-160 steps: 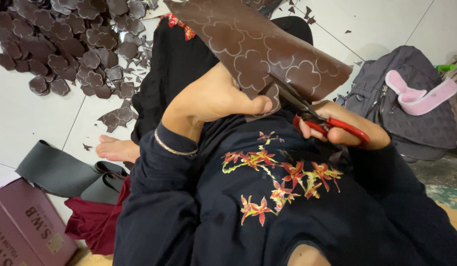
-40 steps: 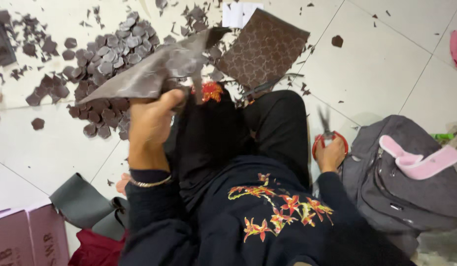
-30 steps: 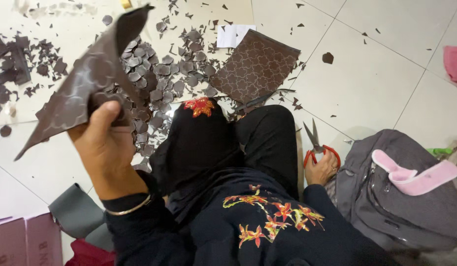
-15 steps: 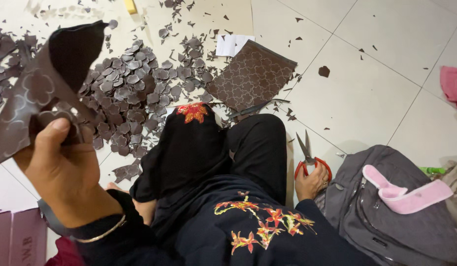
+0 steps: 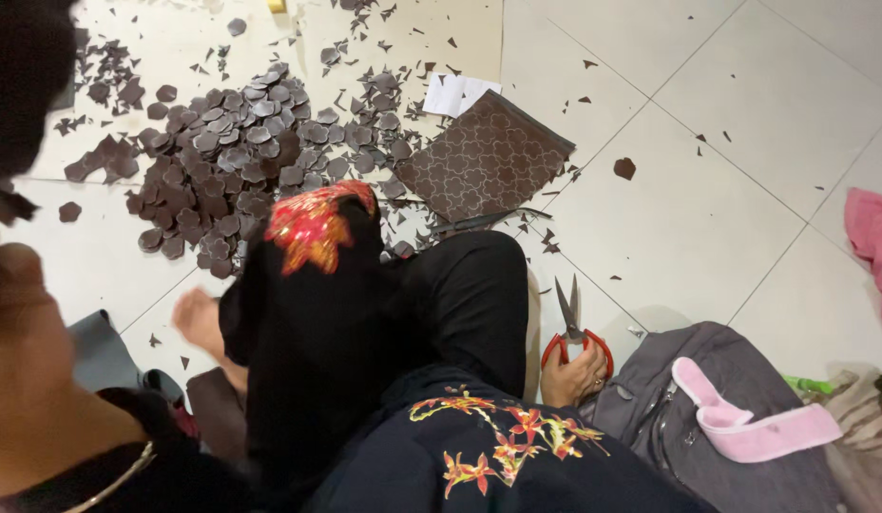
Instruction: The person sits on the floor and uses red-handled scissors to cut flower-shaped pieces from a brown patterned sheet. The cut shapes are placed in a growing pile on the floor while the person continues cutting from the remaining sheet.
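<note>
Scissors [image 5: 574, 328], handles hidden in right hand [image 5: 574, 375]

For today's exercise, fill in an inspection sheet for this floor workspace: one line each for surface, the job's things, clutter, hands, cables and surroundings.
Surface: white tiled floor, littered with small dark offcuts.
Job's things: red-handled scissors, blades up; brown patterned sheet flat on the floor; heap of brown cut-out shapes beside it.
Clutter: white paper slips; lone brown piece.
Hands: right hand grips the scissors; left hand raised close to the camera, blurred, its hold unclear.
Cables: nothing seen.
Surroundings: grey bag with pink strap; pink cloth at the right edge.
</note>
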`<state>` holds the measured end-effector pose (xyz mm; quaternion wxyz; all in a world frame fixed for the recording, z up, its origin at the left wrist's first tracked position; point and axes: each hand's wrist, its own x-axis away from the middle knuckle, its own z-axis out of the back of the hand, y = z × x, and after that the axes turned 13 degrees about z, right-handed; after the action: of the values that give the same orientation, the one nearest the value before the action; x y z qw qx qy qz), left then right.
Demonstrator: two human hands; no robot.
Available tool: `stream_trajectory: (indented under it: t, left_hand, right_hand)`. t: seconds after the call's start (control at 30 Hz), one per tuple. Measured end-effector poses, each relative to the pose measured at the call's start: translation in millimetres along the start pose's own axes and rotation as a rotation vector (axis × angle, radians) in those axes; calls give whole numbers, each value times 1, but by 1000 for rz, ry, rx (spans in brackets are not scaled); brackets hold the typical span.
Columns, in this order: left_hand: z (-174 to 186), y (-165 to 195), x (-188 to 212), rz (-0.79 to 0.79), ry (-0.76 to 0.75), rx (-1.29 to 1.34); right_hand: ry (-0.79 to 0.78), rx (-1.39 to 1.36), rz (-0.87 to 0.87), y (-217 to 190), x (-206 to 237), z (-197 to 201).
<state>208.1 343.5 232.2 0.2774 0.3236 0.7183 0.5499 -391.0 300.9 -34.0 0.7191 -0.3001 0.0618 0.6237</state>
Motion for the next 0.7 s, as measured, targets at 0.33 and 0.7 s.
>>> stream_trajectory:
  t: [0.33, 0.7]
  left_hand:
    - [-48, 41, 35, 27, -85, 222]
    - [-128, 121, 37, 67, -373, 290]
  right_hand:
    - [13, 11, 11, 0, 2, 4]
    - [42, 74, 21, -11, 0, 5]
